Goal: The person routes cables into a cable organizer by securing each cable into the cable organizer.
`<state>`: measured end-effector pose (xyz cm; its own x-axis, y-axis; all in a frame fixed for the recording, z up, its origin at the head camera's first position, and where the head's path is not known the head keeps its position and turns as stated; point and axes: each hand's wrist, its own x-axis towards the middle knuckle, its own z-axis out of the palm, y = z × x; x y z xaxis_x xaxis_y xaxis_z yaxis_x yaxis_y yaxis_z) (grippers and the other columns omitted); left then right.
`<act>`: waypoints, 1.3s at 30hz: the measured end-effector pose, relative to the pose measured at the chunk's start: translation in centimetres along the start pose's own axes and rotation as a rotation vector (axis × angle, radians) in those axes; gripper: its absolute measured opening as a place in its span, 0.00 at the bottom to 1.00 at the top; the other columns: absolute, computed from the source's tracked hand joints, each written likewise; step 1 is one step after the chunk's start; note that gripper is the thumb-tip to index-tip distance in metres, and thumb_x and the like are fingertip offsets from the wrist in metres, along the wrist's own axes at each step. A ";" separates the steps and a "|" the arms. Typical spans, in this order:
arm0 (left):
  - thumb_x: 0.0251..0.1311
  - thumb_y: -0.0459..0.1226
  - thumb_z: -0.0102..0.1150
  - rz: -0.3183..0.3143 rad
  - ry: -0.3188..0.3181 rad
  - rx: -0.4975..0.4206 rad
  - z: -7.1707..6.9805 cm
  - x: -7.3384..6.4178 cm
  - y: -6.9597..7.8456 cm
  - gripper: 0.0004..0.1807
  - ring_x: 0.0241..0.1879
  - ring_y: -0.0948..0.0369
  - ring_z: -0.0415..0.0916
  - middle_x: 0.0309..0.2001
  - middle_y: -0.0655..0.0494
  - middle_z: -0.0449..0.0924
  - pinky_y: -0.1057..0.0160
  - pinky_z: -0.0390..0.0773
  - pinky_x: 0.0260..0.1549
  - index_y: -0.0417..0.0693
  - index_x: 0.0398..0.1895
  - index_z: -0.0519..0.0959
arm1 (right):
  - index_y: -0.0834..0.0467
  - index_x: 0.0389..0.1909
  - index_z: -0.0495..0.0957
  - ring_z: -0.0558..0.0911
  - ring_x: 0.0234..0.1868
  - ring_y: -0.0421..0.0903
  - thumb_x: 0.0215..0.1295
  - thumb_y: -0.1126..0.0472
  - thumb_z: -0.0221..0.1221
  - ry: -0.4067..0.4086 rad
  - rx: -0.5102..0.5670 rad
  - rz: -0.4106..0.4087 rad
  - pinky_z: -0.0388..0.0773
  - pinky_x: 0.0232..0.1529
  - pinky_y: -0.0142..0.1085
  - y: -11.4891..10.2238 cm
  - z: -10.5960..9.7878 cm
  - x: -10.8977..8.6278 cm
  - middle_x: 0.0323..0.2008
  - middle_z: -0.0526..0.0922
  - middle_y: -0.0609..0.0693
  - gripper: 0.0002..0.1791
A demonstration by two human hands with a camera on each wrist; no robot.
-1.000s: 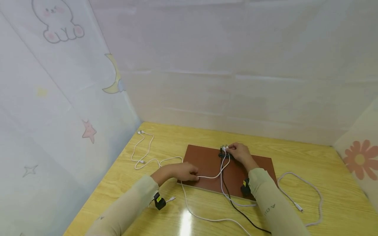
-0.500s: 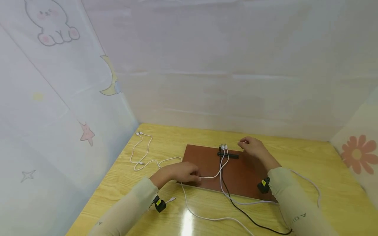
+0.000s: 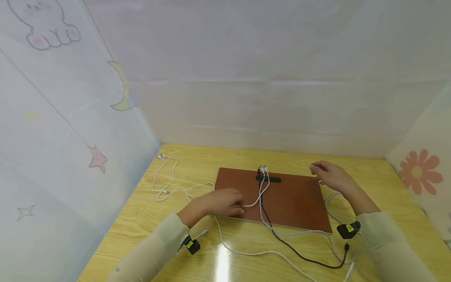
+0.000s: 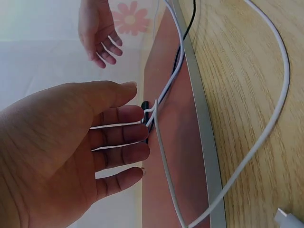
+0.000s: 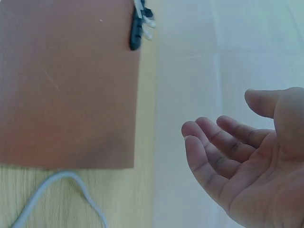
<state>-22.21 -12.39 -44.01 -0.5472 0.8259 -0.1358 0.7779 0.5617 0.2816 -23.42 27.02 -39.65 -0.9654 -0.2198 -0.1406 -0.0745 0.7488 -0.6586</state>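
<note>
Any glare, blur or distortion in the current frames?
Head: bright glare streak on the table, left edge of the right sleeve looks smeared; left wrist: wall flower washed out, long edge of the board bows, probably lens distortion; right wrist: black cable clip soft, faint shadow near the board's corner.

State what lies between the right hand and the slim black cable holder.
Head view shows bare brown rectangular board between the right hand and the cable holder.
</note>
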 end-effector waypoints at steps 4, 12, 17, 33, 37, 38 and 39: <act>0.73 0.49 0.57 -0.005 0.000 0.051 0.0 -0.3 0.7 0.11 0.35 0.67 0.67 0.36 0.63 0.71 0.67 0.69 0.36 0.54 0.37 0.75 | 0.72 0.74 0.54 0.76 0.60 0.70 0.82 0.41 0.36 0.007 0.066 0.002 0.79 0.55 0.56 0.8 -0.6 -1.4 0.65 0.69 0.74 0.40; 0.73 0.49 0.57 0.052 0.010 0.189 0.4 -0.8 3.1 0.13 0.45 0.67 0.74 0.44 0.63 0.77 0.69 0.75 0.45 0.55 0.51 0.81 | 0.74 0.73 0.55 0.79 0.57 0.67 0.84 0.47 0.38 0.041 0.065 0.013 0.83 0.47 0.43 2.1 -0.8 -4.8 0.62 0.71 0.73 0.35; 0.73 0.49 0.57 0.120 -0.014 0.253 1.1 -0.9 5.2 0.10 0.48 0.70 0.76 0.46 0.67 0.79 0.73 0.74 0.49 0.59 0.49 0.81 | 0.75 0.72 0.55 0.81 0.54 0.64 0.84 0.46 0.39 0.048 0.056 0.052 0.84 0.43 0.39 3.5 -0.3 -7.3 0.61 0.72 0.74 0.35; 0.71 0.52 0.57 0.187 -0.062 0.306 3.7 -1.2 9.1 0.11 0.43 0.73 0.77 0.43 0.71 0.79 0.74 0.75 0.43 0.62 0.49 0.81 | 0.76 0.66 0.61 0.84 0.44 0.51 0.81 0.42 0.43 -0.076 0.040 0.287 0.84 0.41 0.47 7.1 2.0 -12.5 0.49 0.82 0.60 0.38; 0.71 0.52 0.57 0.184 -0.084 0.313 4.3 -1.4 9.3 0.09 0.38 0.73 0.75 0.38 0.71 0.77 0.74 0.74 0.35 0.62 0.46 0.80 | 0.74 0.61 0.68 0.80 0.40 0.46 0.81 0.43 0.44 -0.093 0.011 0.307 0.82 0.38 0.43 7.7 3.1 -13.1 0.42 0.81 0.53 0.34; 0.71 0.52 0.57 0.185 -0.086 0.323 4.4 -1.5 9.4 0.09 0.37 0.73 0.74 0.37 0.71 0.77 0.74 0.74 0.34 0.62 0.45 0.80 | 0.73 0.59 0.69 0.79 0.39 0.45 0.81 0.43 0.44 -0.092 -0.004 0.308 0.82 0.37 0.41 7.8 3.4 -13.2 0.41 0.80 0.51 0.33; 0.71 0.52 0.57 0.183 -0.090 0.329 4.5 -1.6 9.4 0.09 0.36 0.73 0.74 0.37 0.71 0.77 0.74 0.73 0.33 0.62 0.44 0.80 | 0.72 0.58 0.71 0.79 0.38 0.45 0.81 0.43 0.45 -0.089 -0.022 0.311 0.80 0.37 0.40 8.0 3.6 -13.3 0.40 0.80 0.50 0.32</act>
<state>-12.56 -8.22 -45.44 -0.3721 0.9068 -0.1980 0.9258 0.3780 -0.0087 -10.27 33.68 -45.69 -0.9170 -0.0318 -0.3976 0.2140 0.8020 -0.5577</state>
